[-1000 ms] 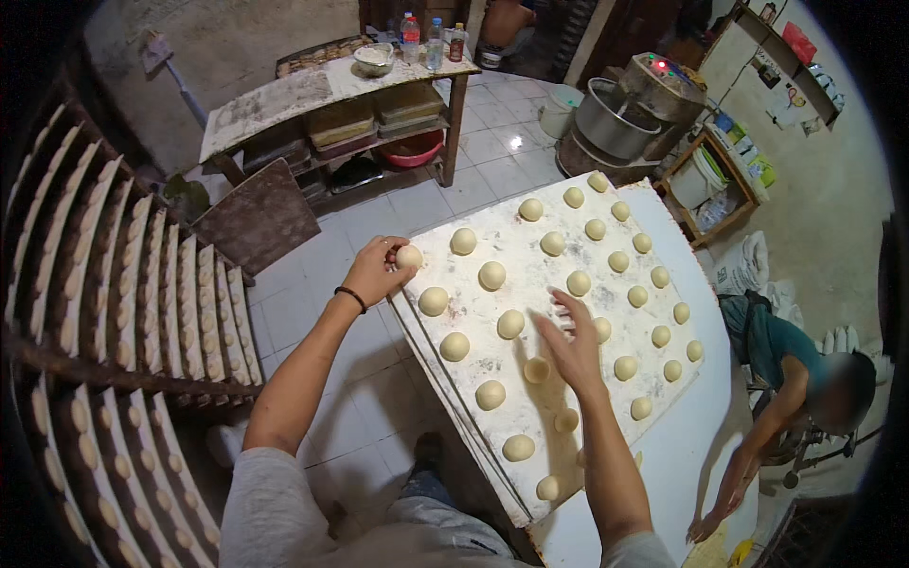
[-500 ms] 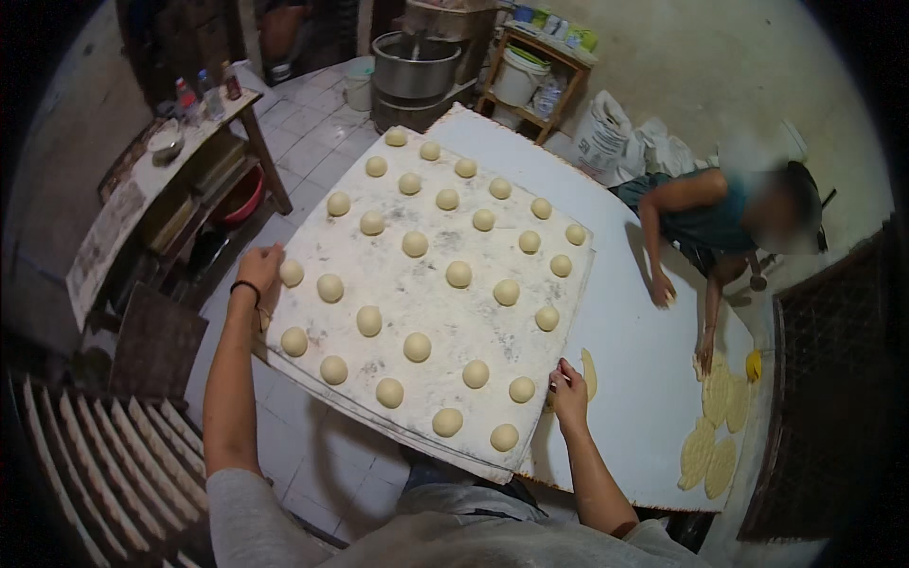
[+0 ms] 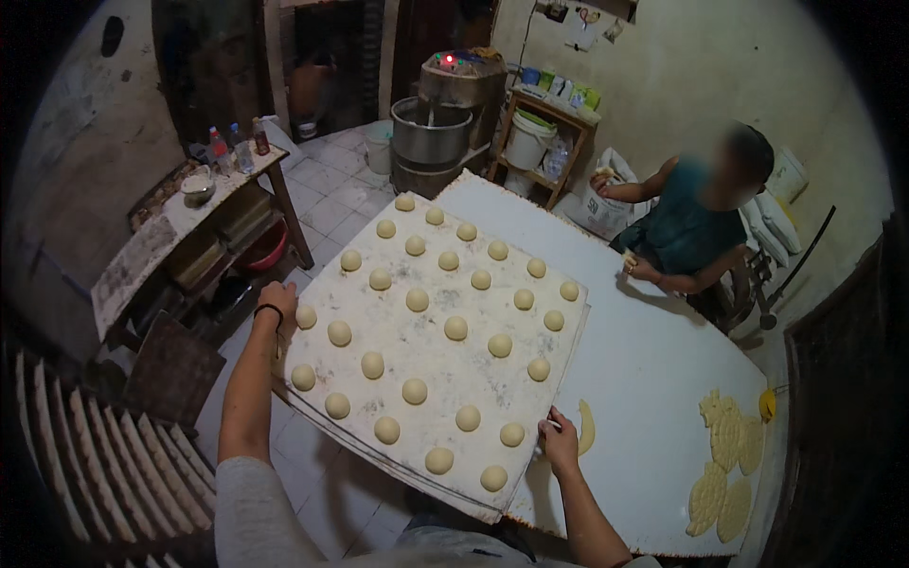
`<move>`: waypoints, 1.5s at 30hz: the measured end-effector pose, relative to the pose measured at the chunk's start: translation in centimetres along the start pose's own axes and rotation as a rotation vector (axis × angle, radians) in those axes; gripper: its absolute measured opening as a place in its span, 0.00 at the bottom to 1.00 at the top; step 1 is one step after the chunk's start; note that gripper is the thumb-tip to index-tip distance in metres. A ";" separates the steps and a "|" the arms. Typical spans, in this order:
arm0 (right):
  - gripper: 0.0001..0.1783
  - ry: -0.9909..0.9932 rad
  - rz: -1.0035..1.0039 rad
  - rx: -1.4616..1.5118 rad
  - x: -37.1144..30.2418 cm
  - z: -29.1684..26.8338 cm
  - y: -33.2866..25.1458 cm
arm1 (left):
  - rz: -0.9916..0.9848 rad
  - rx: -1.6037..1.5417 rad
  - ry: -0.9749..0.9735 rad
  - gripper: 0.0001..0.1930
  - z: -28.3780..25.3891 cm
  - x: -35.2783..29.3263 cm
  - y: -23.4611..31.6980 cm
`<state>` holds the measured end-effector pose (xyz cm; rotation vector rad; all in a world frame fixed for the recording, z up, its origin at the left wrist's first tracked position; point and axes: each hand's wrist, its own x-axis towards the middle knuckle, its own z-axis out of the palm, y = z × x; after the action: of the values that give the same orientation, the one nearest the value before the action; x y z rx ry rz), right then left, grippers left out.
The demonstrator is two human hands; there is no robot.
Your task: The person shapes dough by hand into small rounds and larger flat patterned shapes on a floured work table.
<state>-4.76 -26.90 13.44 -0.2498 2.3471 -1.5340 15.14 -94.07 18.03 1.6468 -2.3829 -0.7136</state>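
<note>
A floury square board (image 3: 516,383) lies before me, spread with rows of round pale dough balls (image 3: 415,391). More board edges show beneath its near side, like a stack. My left hand (image 3: 277,301) is closed on the board's left edge, a dark band around that wrist. At the right edge, my right hand (image 3: 561,439) grips the board with bent fingers; its fingertips are partly hidden. Just right of that hand, a curved dough strip (image 3: 586,427) lies on the white table (image 3: 644,379). The board's far part overlaps the table.
Across the table a co-worker (image 3: 691,222) holds small pieces in both hands. Flattened dough pieces (image 3: 707,499) lie at the table's right end. A wooden side bench (image 3: 142,251) with bottles stands left, above a slatted rack (image 3: 114,454). A mixer bowl (image 3: 431,133) stands at the back.
My view has tilted upward, so the scene sits lower. The co-worker has straightened from leaning over the flattened dough, and one hand is now raised. My hands still hold the board.
</note>
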 end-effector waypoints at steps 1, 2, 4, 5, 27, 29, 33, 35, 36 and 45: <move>0.28 0.007 0.042 0.071 0.3 0.5 -0.8 | 0.048 0.040 -0.007 0.31 -0.6 1.2 -1.2; 0.26 -0.015 0.086 0.154 0.4 2.4 -2.0 | 0.076 0.098 0.002 0.32 -2.8 2.5 -4.5; 0.21 -0.051 0.119 0.213 0.7 3.1 -1.3 | 0.094 0.083 -0.084 0.32 -3.9 1.8 -6.5; 0.21 0.004 0.183 0.305 0.8 2.0 -0.5 | 0.080 0.008 -0.164 0.31 -3.0 0.0 -5.4; 0.33 -0.919 0.194 0.276 9.9 -3.5 -6.4 | -0.539 -1.489 0.343 0.39 4.1 -74.1 -12.0; 0.33 -0.922 0.187 0.243 7.2 -1.7 -6.9 | -0.605 -1.402 0.499 0.38 0.1 -79.5 -7.6; 0.32 -0.891 0.210 0.160 -1.2 2.8 -6.9 | -0.602 -1.458 0.733 0.31 -0.3 -89.0 -9.8; 0.31 -0.840 0.218 0.078 -5.4 5.2 -6.9 | -0.683 -1.423 0.792 0.26 0.4 -93.7 -14.0; 0.31 -0.894 0.044 0.064 -3.7 6.8 -2.8 | -0.645 -1.445 0.829 0.25 0.9 -96.0 -15.6; 0.34 -0.879 -0.273 -0.319 -13.1 9.3 1.0 | -0.654 -1.359 0.858 0.31 -0.6 -104.0 -18.8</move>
<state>10.84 -30.26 11.32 -1.1025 1.8390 -0.8409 70.85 -4.50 23.94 1.4472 -0.4257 -1.0272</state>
